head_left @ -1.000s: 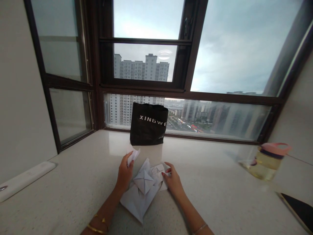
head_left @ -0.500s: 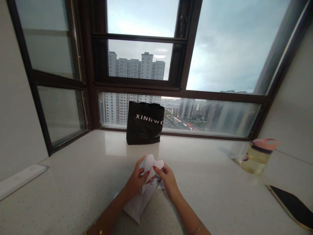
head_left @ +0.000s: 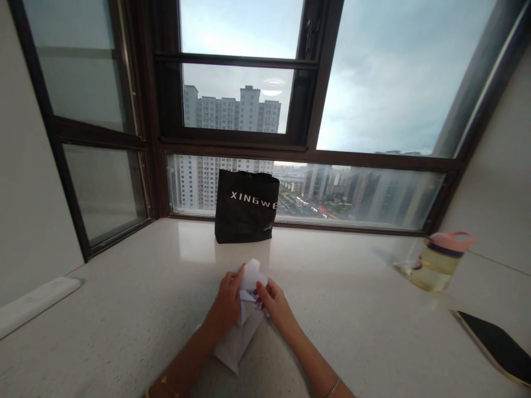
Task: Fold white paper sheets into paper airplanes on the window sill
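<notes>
Between my hands is a folded white sheet of paper (head_left: 239,342), its lower end tapering to a point over the counter and its top edge curling up into two rounded flaps. My left hand (head_left: 230,296) grips the paper's left side, with the index finger along the upper flap. Pinched at the right flap is my right hand (head_left: 272,301), thumb in front and fingers curled behind. Some bluish and dark print shows inside the fold. Part of the paper is hidden under my left wrist.
A black bag (head_left: 246,207) with white lettering stands upright by the window. At right are a pink-lidded bottle (head_left: 442,262) of yellowish liquid and a dark phone-like slab (head_left: 495,345). A long white object (head_left: 37,304) lies at left on the pale speckled counter (head_left: 136,309).
Both hands have shifted slightly left. The paper's top flaps have turned, and the reddish print seen between my thumbs before is covered now.
</notes>
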The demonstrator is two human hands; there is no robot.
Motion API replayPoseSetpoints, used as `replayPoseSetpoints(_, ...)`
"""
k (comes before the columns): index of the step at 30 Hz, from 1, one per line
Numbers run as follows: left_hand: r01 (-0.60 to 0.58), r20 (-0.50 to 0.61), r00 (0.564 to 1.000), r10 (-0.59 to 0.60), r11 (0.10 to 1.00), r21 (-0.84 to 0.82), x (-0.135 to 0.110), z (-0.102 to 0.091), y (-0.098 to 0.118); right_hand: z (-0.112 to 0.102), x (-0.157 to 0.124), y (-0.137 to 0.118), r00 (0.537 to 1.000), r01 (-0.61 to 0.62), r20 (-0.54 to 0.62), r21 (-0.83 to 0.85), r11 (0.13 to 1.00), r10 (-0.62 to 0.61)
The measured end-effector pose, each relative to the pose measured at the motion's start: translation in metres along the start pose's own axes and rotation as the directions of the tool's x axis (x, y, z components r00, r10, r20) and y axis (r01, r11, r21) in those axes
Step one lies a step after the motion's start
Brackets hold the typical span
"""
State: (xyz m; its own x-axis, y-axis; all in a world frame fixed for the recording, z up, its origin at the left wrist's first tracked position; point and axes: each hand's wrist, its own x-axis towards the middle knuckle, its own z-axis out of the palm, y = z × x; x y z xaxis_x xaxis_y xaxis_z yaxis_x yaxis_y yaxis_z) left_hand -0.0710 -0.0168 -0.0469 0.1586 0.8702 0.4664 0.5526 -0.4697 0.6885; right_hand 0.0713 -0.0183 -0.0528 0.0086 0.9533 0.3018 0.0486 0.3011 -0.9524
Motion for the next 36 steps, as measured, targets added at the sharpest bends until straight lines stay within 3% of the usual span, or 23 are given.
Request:
replayPoseSetpoints(4,-0.066,0.129,0.990,0.063,0.998,0.019,-0.008,0.008,0.008,0.000,0.001,0.007,0.995,-0.067,-0.076,-0.038,0.997,0.064)
replayPoseSetpoints(7,0.024,0.139,0.990,-0.009,0.994,-0.105,-0.007,0.003,0.013,-0.007,0.005,0.006,0.986,-0.094,-0.135,0.003,0.996,0.093)
replayPoseSetpoints(12,0.156,0.211,0.973,-0.098,0.947,-0.279,0.002,-0.004,0.012,-0.009,0.006,0.000,1.000,-0.027,-0.001,0.065,0.998,0.027)
replayPoseSetpoints(15,0.164,0.064,0.986,-0.152,0.947,-0.278,0.007,-0.008,0.007,-0.009,0.005,0.002,0.998,0.032,-0.055,-0.001,1.000,-0.032)
replayPoseSetpoints(19,0.171,-0.141,0.964,-0.224,0.934,-0.313,0.013,-0.019,0.000,-0.015,0.005,0.008,0.985,0.075,-0.132,-0.249,0.966,-0.111)
replayPoseSetpoints(23,0.181,-0.223,0.931,-0.287,0.898,-0.400,0.016,-0.028,-0.005,-0.024,0.009,0.008,0.977,0.141,-0.076,-0.462,0.876,-0.197)
replayPoseSetpoints(27,0.190,-0.284,0.890,-0.356,0.857,-0.479,0.017,-0.028,-0.011,-0.022,0.013,-0.009,0.982,0.164,-0.004,-0.496,0.852,-0.191)
replayPoseSetpoints(29,0.194,-0.307,0.871,-0.384,0.843,-0.502,0.018,-0.028,-0.015,-0.013,0.008,-0.021,0.983,0.182,0.105,-0.508,0.842,-0.150)
replayPoseSetpoints(32,0.210,-0.312,0.856,-0.412,0.829,-0.518,0.019,-0.028,-0.018,0.012,-0.011,-0.036,0.954,0.194,0.300,-0.645,0.739,0.012)
replayPoseSetpoints(36,0.224,-0.285,0.860,-0.423,0.815,-0.535,0.019,-0.027,-0.019,0.048,-0.040,-0.038,0.943,0.204,0.299,-0.868,0.452,0.148)
